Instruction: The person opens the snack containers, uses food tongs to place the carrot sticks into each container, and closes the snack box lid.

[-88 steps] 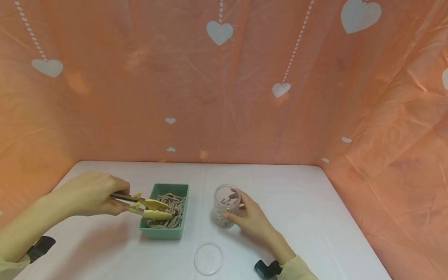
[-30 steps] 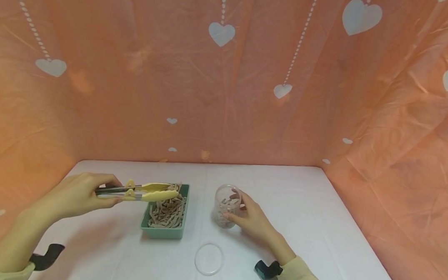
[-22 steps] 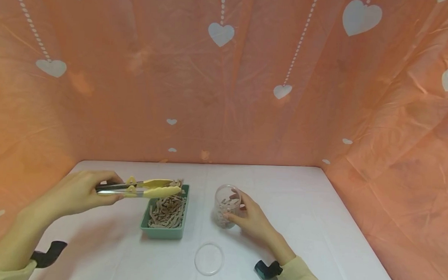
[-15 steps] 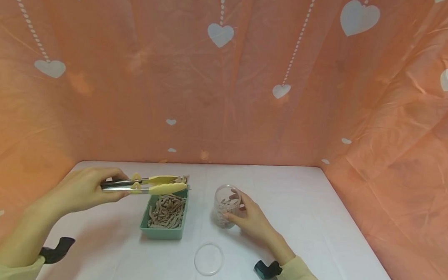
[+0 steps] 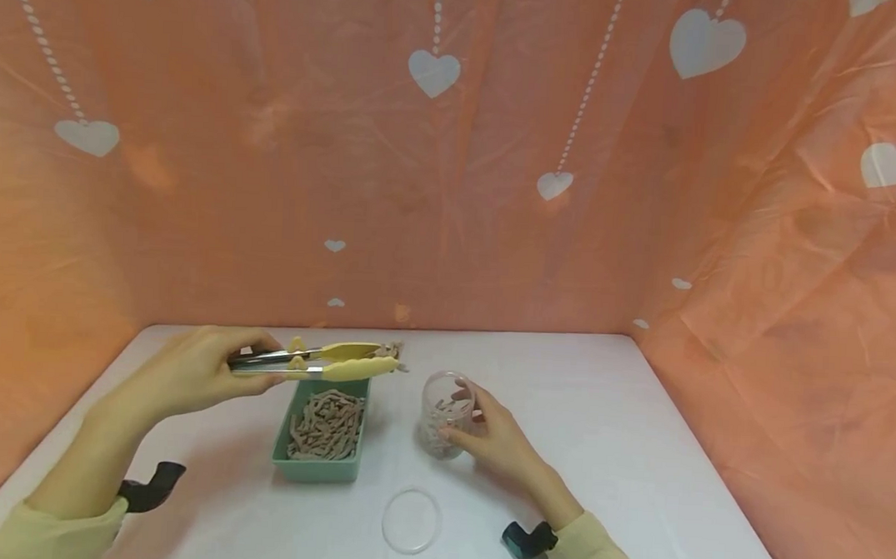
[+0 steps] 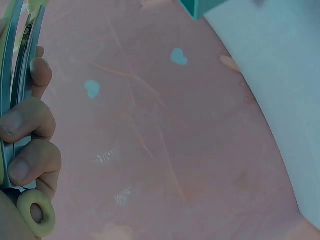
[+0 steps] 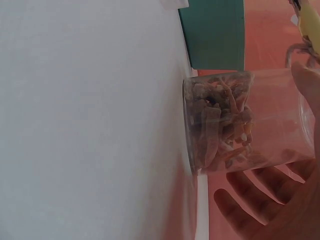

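Observation:
My left hand point(image 5: 204, 369) grips metal tongs point(image 5: 357, 367) with yellow tips, its fingers curled round the handles in the left wrist view. Pinched at the tips is a small bunch of brownish strips point(image 5: 394, 350), above and right of the green tray's far end. That tray point(image 5: 315, 474) holds a heap of similar strips point(image 5: 327, 424). On the table, my right hand point(image 5: 503, 439) holds a clear jar point(image 5: 441, 438) upright, thumb and fingers on its side. Strips point(image 7: 220, 120) fill about the jar's lower half; in the right wrist view, a tong tip point(image 7: 311, 25) is near its mouth.
A clear round lid or ring point(image 5: 409, 552) lies flat on the white table point(image 5: 598, 453), in front of the jar and tray. Orange cloth point(image 5: 480, 231) with white hearts walls in the back and sides.
The tongs have come up out of the tray with a bunch of strips and moved right, toward the jar. My right hand and the jar stay in place.

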A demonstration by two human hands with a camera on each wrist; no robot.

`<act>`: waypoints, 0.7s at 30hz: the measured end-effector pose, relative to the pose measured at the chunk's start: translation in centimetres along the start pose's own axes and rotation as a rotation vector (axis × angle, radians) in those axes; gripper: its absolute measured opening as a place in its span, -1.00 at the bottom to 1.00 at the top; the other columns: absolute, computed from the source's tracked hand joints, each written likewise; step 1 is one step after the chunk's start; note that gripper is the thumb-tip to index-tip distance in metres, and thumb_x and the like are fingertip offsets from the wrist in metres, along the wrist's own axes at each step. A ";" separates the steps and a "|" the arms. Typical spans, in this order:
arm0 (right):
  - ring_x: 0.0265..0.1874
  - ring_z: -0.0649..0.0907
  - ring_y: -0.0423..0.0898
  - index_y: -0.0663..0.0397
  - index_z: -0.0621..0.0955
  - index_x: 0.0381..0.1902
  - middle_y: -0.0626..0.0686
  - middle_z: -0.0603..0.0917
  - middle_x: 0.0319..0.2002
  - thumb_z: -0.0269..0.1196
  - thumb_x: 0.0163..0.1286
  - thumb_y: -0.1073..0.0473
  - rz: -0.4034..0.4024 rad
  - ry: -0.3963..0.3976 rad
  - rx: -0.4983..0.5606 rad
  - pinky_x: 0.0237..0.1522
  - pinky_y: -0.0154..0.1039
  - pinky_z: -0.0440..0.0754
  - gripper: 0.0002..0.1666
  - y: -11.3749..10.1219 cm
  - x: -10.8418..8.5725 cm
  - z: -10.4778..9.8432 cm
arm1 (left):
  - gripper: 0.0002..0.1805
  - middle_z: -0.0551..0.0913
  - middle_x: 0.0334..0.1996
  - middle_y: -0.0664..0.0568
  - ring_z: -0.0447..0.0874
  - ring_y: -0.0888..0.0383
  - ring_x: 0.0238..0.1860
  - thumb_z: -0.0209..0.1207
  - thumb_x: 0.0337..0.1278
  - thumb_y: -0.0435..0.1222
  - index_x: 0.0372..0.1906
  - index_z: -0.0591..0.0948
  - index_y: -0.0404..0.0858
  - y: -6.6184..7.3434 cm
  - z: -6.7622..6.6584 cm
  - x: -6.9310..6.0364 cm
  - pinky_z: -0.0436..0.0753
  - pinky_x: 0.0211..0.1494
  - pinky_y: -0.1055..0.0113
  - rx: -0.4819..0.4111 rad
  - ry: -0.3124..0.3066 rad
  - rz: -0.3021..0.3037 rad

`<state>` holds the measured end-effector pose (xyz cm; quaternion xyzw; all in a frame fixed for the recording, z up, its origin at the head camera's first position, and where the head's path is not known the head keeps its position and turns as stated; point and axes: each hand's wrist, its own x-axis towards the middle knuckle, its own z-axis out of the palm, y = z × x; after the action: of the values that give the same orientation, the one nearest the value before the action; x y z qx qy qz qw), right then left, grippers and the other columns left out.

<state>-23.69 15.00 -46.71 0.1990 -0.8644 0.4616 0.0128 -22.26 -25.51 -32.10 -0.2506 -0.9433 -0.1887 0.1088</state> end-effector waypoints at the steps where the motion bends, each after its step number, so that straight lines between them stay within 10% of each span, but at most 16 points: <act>1: 0.18 0.60 0.06 0.05 0.33 0.56 0.07 0.59 0.27 0.48 0.34 -0.04 0.000 0.002 0.001 0.23 0.11 0.55 -0.06 0.0 0.0 0.0 | -0.70 0.70 -0.32 0.33 0.50 0.37 -0.44 0.49 0.14 0.01 -0.07 0.74 0.05 0.1 0.2 0.2 0.47 -0.36 0.29 -0.005 -0.002 0.002; 21: 0.19 0.61 0.03 -0.05 0.29 0.60 0.06 0.57 0.29 0.48 0.34 -0.07 -0.003 -0.006 0.001 0.22 0.07 0.57 -0.01 0.0 0.0 0.1 | -0.75 0.69 -0.35 0.27 0.56 0.29 -0.42 0.46 0.19 -0.02 -0.10 0.74 0.03 2.3 3.3 3.4 0.56 -0.31 0.26 -0.137 -0.038 0.062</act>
<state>-23.67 14.92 -46.72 0.2019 -0.8638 0.4614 0.0108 -24.33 -20.79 -33.40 -0.2900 -0.9219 -0.2445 0.0790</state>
